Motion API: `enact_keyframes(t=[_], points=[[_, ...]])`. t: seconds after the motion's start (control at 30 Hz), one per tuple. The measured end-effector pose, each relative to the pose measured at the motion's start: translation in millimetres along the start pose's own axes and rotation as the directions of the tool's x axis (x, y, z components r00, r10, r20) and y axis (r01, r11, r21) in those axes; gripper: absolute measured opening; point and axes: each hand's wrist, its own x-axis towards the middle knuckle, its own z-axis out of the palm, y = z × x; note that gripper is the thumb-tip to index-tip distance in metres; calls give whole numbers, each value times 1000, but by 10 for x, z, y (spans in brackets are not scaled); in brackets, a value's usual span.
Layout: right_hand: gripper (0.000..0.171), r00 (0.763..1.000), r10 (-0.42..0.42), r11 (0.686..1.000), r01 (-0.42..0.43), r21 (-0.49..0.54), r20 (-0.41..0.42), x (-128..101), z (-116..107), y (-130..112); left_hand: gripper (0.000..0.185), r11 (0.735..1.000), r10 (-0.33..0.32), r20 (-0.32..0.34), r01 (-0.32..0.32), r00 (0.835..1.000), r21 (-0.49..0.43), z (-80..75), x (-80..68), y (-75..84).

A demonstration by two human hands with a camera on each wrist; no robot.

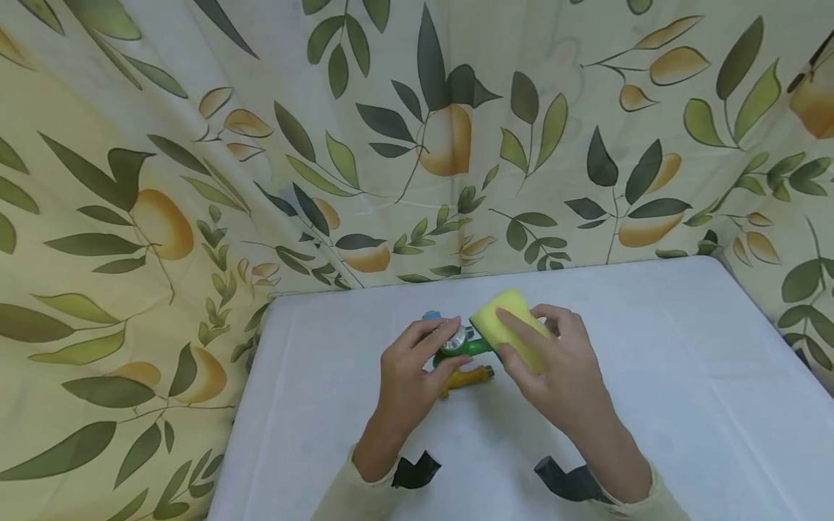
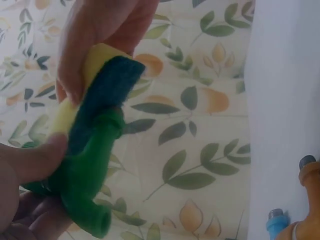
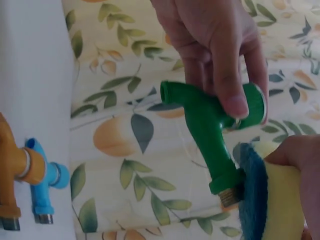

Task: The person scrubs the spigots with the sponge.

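My left hand [image 1: 410, 365] grips a green plastic tap [image 3: 207, 130] by its round knob end, thumb on one side and fingers on the other. The tap is held above the table, and its threaded end points toward the sponge. In my right hand [image 1: 560, 362] is a yellow sponge [image 1: 511, 322] with a dark green-blue scouring side [image 2: 107, 90], pinched between thumb and fingers. That scouring side faces the tap and touches it near the threaded end, as the right wrist view shows.
On the white table [image 1: 313, 405] lie an orange-yellow tap [image 1: 469, 378] and a blue tap [image 3: 47, 180], close together beneath my hands. A leaf-and-fruit patterned curtain [image 1: 260, 159] hangs behind and to the left of the table.
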Motion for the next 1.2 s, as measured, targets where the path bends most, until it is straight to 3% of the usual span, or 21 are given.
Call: enact_keyframes(t=[0.13,0.3,0.47,0.67,0.77,0.87,0.97,1.1,1.2], points=[[41,998,-63,997,63,-33,3,-26,1,-48,57,997,24,-11,-23,1000,75,-11,-10,45],[37,999,-14,998,12,-54,-50,3,70,-76,57,982,73,-32,-66,997,178,43,-18,83],[39,999,-28,999,26,-36,-40,-16,157,-81,58,976,111,-51,-99,993,194,60,-24,71],[37,998,-9,1000,9,0,-62,-9,183,-25,56,981,106,-58,-95,993,171,24,-4,43],[37,997,-58,998,58,10,-43,-36,195,0,55,994,53,-92,-44,994,97,3,-1,19],[38,995,-63,998,65,14,-76,-35,196,34,55,999,-42,-124,42,991,-3,-17,0,8],[39,991,-56,998,59,24,-122,-31,218,28,52,987,-146,-117,137,982,-83,-23,4,33],[42,982,-119,992,124,25,-149,-46,249,4,50,959,-260,-108,244,960,-142,-29,-3,51],[40,976,-91,995,97,18,-197,-9,255,32,50,950,-282,-98,264,954,-166,-28,-13,39]])
